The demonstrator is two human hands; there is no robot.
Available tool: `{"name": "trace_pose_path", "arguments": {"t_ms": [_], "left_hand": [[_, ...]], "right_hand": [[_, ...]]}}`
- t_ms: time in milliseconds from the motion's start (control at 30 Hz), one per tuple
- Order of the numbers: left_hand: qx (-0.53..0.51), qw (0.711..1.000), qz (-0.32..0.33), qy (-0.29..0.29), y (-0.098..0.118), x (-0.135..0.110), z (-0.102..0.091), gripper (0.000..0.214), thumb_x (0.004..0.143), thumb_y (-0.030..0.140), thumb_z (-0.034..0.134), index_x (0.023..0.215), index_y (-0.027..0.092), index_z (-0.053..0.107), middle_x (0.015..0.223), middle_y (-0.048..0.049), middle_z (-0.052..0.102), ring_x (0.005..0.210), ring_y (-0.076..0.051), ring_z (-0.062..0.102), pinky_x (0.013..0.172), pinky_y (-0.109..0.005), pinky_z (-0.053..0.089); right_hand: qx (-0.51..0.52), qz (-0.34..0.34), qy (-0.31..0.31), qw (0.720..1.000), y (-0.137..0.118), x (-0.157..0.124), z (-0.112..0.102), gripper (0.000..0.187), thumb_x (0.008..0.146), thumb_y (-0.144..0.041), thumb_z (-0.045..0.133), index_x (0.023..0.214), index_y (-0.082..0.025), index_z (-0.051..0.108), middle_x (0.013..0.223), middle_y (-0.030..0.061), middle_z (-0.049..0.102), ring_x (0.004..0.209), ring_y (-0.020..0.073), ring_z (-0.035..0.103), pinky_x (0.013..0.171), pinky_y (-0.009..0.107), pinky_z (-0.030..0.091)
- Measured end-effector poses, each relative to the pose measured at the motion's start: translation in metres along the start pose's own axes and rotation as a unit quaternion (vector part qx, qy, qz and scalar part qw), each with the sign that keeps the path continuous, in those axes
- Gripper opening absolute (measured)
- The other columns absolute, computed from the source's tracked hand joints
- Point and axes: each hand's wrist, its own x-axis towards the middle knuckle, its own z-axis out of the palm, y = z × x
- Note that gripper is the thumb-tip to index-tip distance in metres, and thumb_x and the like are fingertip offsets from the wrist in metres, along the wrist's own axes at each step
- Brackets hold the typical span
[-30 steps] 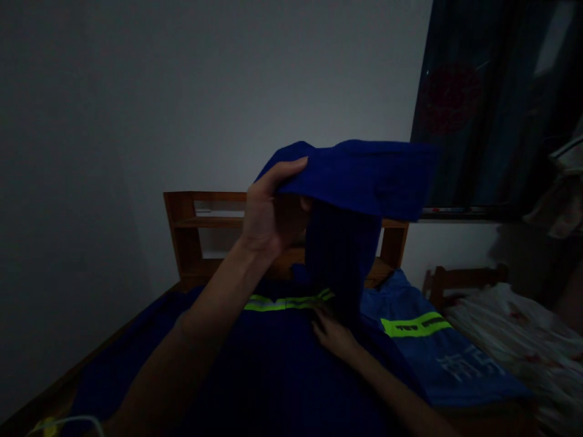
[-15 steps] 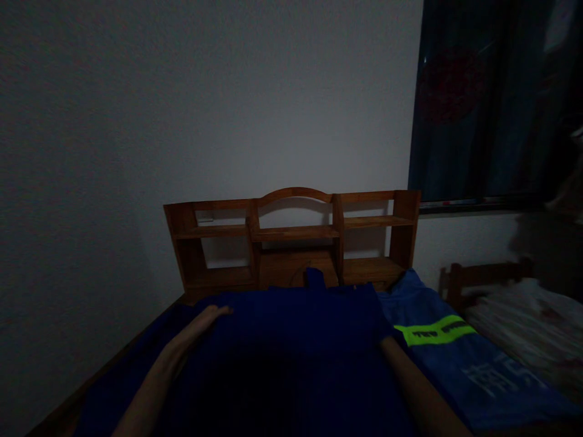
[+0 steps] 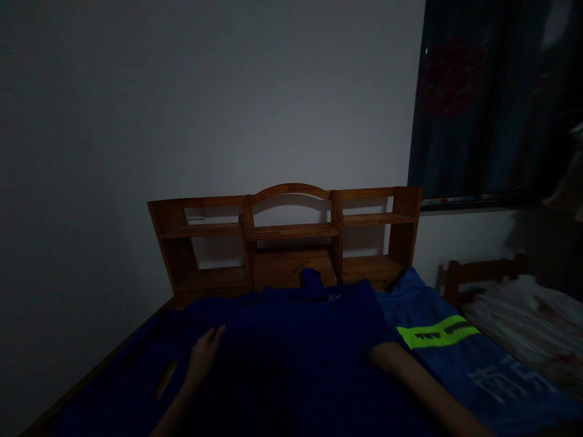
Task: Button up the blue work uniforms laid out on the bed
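Observation:
A dark blue shirt with a collar lies spread out before me, its collar at the headboard end and a small pale mark on the chest. My left hand rests on or just over its left part, fingers stretched out and slightly apart, holding nothing. My right hand is at the shirt's right side, near the sleeve. Its fingers are lost in the dark, so I cannot see whether they grip the cloth. On the right lies a lighter blue garment with a bright yellow-green band and pale lettering.
A wooden headboard with open shelves stands against the white wall ahead. Another wooden frame and pale rumpled bedding or plastic are at the right. Above them is a dark window with a round red decoration. The light is dim.
My left hand has moved right and a little lower over the shirt. My right hand has shifted slightly left and down. The pale chest mark and a gap in the cloth at the left now show.

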Motion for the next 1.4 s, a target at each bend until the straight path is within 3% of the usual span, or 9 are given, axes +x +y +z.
{"name": "trace_pose_path", "arguments": {"t_ms": [100,333,500,600,767,900,1033,1200,1400], "left_hand": [[0.004,1.000,0.017,0.021,-0.006,0.002,0.002,0.067,0.078,0.060,0.040,0.114,0.007,0.058,0.122,-0.0174,0.059,0.117,-0.031,0.051,0.100,-0.039,0.039],[0.065,0.996,0.067,0.015,-0.003,-0.006,0.005,0.060,0.079,0.058,0.044,0.116,0.012,0.058,0.122,-0.0143,0.060,0.112,-0.029,0.056,0.095,-0.036,0.043],[0.101,0.992,0.081,0.005,0.004,-0.014,0.005,0.060,0.076,0.059,0.050,0.115,0.014,0.059,0.120,-0.0139,0.061,0.108,-0.030,0.058,0.092,-0.036,0.044],[0.125,0.990,0.066,-0.014,0.009,-0.018,0.004,0.059,0.076,0.060,0.049,0.114,0.016,0.060,0.115,-0.0136,0.064,0.105,-0.032,0.059,0.089,-0.038,0.044],[0.028,0.998,0.064,-0.001,0.013,-0.017,-0.005,0.055,0.072,0.061,0.052,0.098,0.014,0.065,0.100,-0.0111,0.069,0.100,-0.032,0.060,0.081,-0.036,0.047],[-0.086,0.996,0.028,-0.003,0.012,-0.010,-0.013,0.051,0.069,0.060,0.055,0.086,0.013,0.065,0.072,-0.0042,0.067,0.081,-0.027,0.063,0.069,-0.031,0.049],[-0.096,0.995,0.015,0.014,0.016,-0.015,-0.011,0.054,0.068,0.052,0.060,0.104,0.012,0.060,0.062,-0.0007,0.061,0.069,-0.023,0.062,0.064,-0.030,0.047],[-0.046,0.990,0.059,0.118,0.027,-0.033,-0.014,0.054,0.080,0.045,0.047,0.124,0.013,0.043,0.079,-0.0043,0.062,0.077,-0.022,0.062,0.074,-0.033,0.047],[0.162,0.960,0.091,0.211,0.003,-0.009,-0.096,0.053,0.074,0.038,0.053,0.119,0.011,0.048,0.116,-0.0173,0.052,0.111,-0.031,0.049,0.094,-0.040,0.038]], "right_hand": [[-0.049,0.032,-0.013,0.998,0.017,-0.023,-0.003,0.030,0.090,-0.029,0.039,0.083,-0.018,0.066,0.083,0.0098,0.066,0.078,0.0209,0.063,0.071,0.032,0.046],[-0.148,0.175,0.123,0.965,0.010,-0.062,-0.046,0.038,0.090,-0.045,0.036,0.080,-0.021,0.064,0.071,0.0069,0.067,0.062,0.0216,0.064,0.053,0.029,0.042],[-0.117,0.063,0.213,0.968,-0.012,-0.030,-0.055,0.041,0.092,-0.043,0.035,0.119,-0.019,0.056,0.122,0.0107,0.057,0.109,0.0227,0.055,0.090,0.034,0.043],[-0.091,0.014,0.141,0.986,0.000,-0.002,-0.025,0.051,0.092,-0.048,0.033,0.135,-0.022,0.042,0.145,0.0082,0.033,0.131,0.0234,0.033,0.106,0.038,0.029],[-0.070,0.088,-0.033,0.993,0.052,0.023,0.041,0.069,0.087,-0.062,0.028,0.145,-0.026,0.020,0.151,0.0067,0.019,0.137,0.0276,0.020,0.107,0.047,0.023],[-0.103,0.143,-0.069,0.982,0.062,0.029,0.052,0.078,0.085,-0.066,0.027,0.146,-0.022,0.012,0.150,0.0131,0.018,0.136,0.0317,0.019,0.106,0.054,0.019],[-0.163,0.145,-0.036,0.975,0.014,0.038,0.033,0.077,0.084,-0.059,0.039,0.143,-0.011,0.027,0.144,0.0221,0.028,0.134,0.0373,0.021,0.104,0.060,0.008],[-0.037,-0.078,0.033,0.996,-0.092,0.054,0.034,0.061,0.090,-0.058,0.027,0.144,-0.029,0.021,0.151,0.0057,0.018,0.138,0.0243,0.014,0.110,0.046,0.015],[0.050,-0.114,-0.051,0.991,-0.131,0.059,0.083,0.058,0.091,-0.059,0.021,0.140,-0.030,0.033,0.149,0.0018,0.025,0.138,0.0234,0.018,0.111,0.046,0.014]]}}
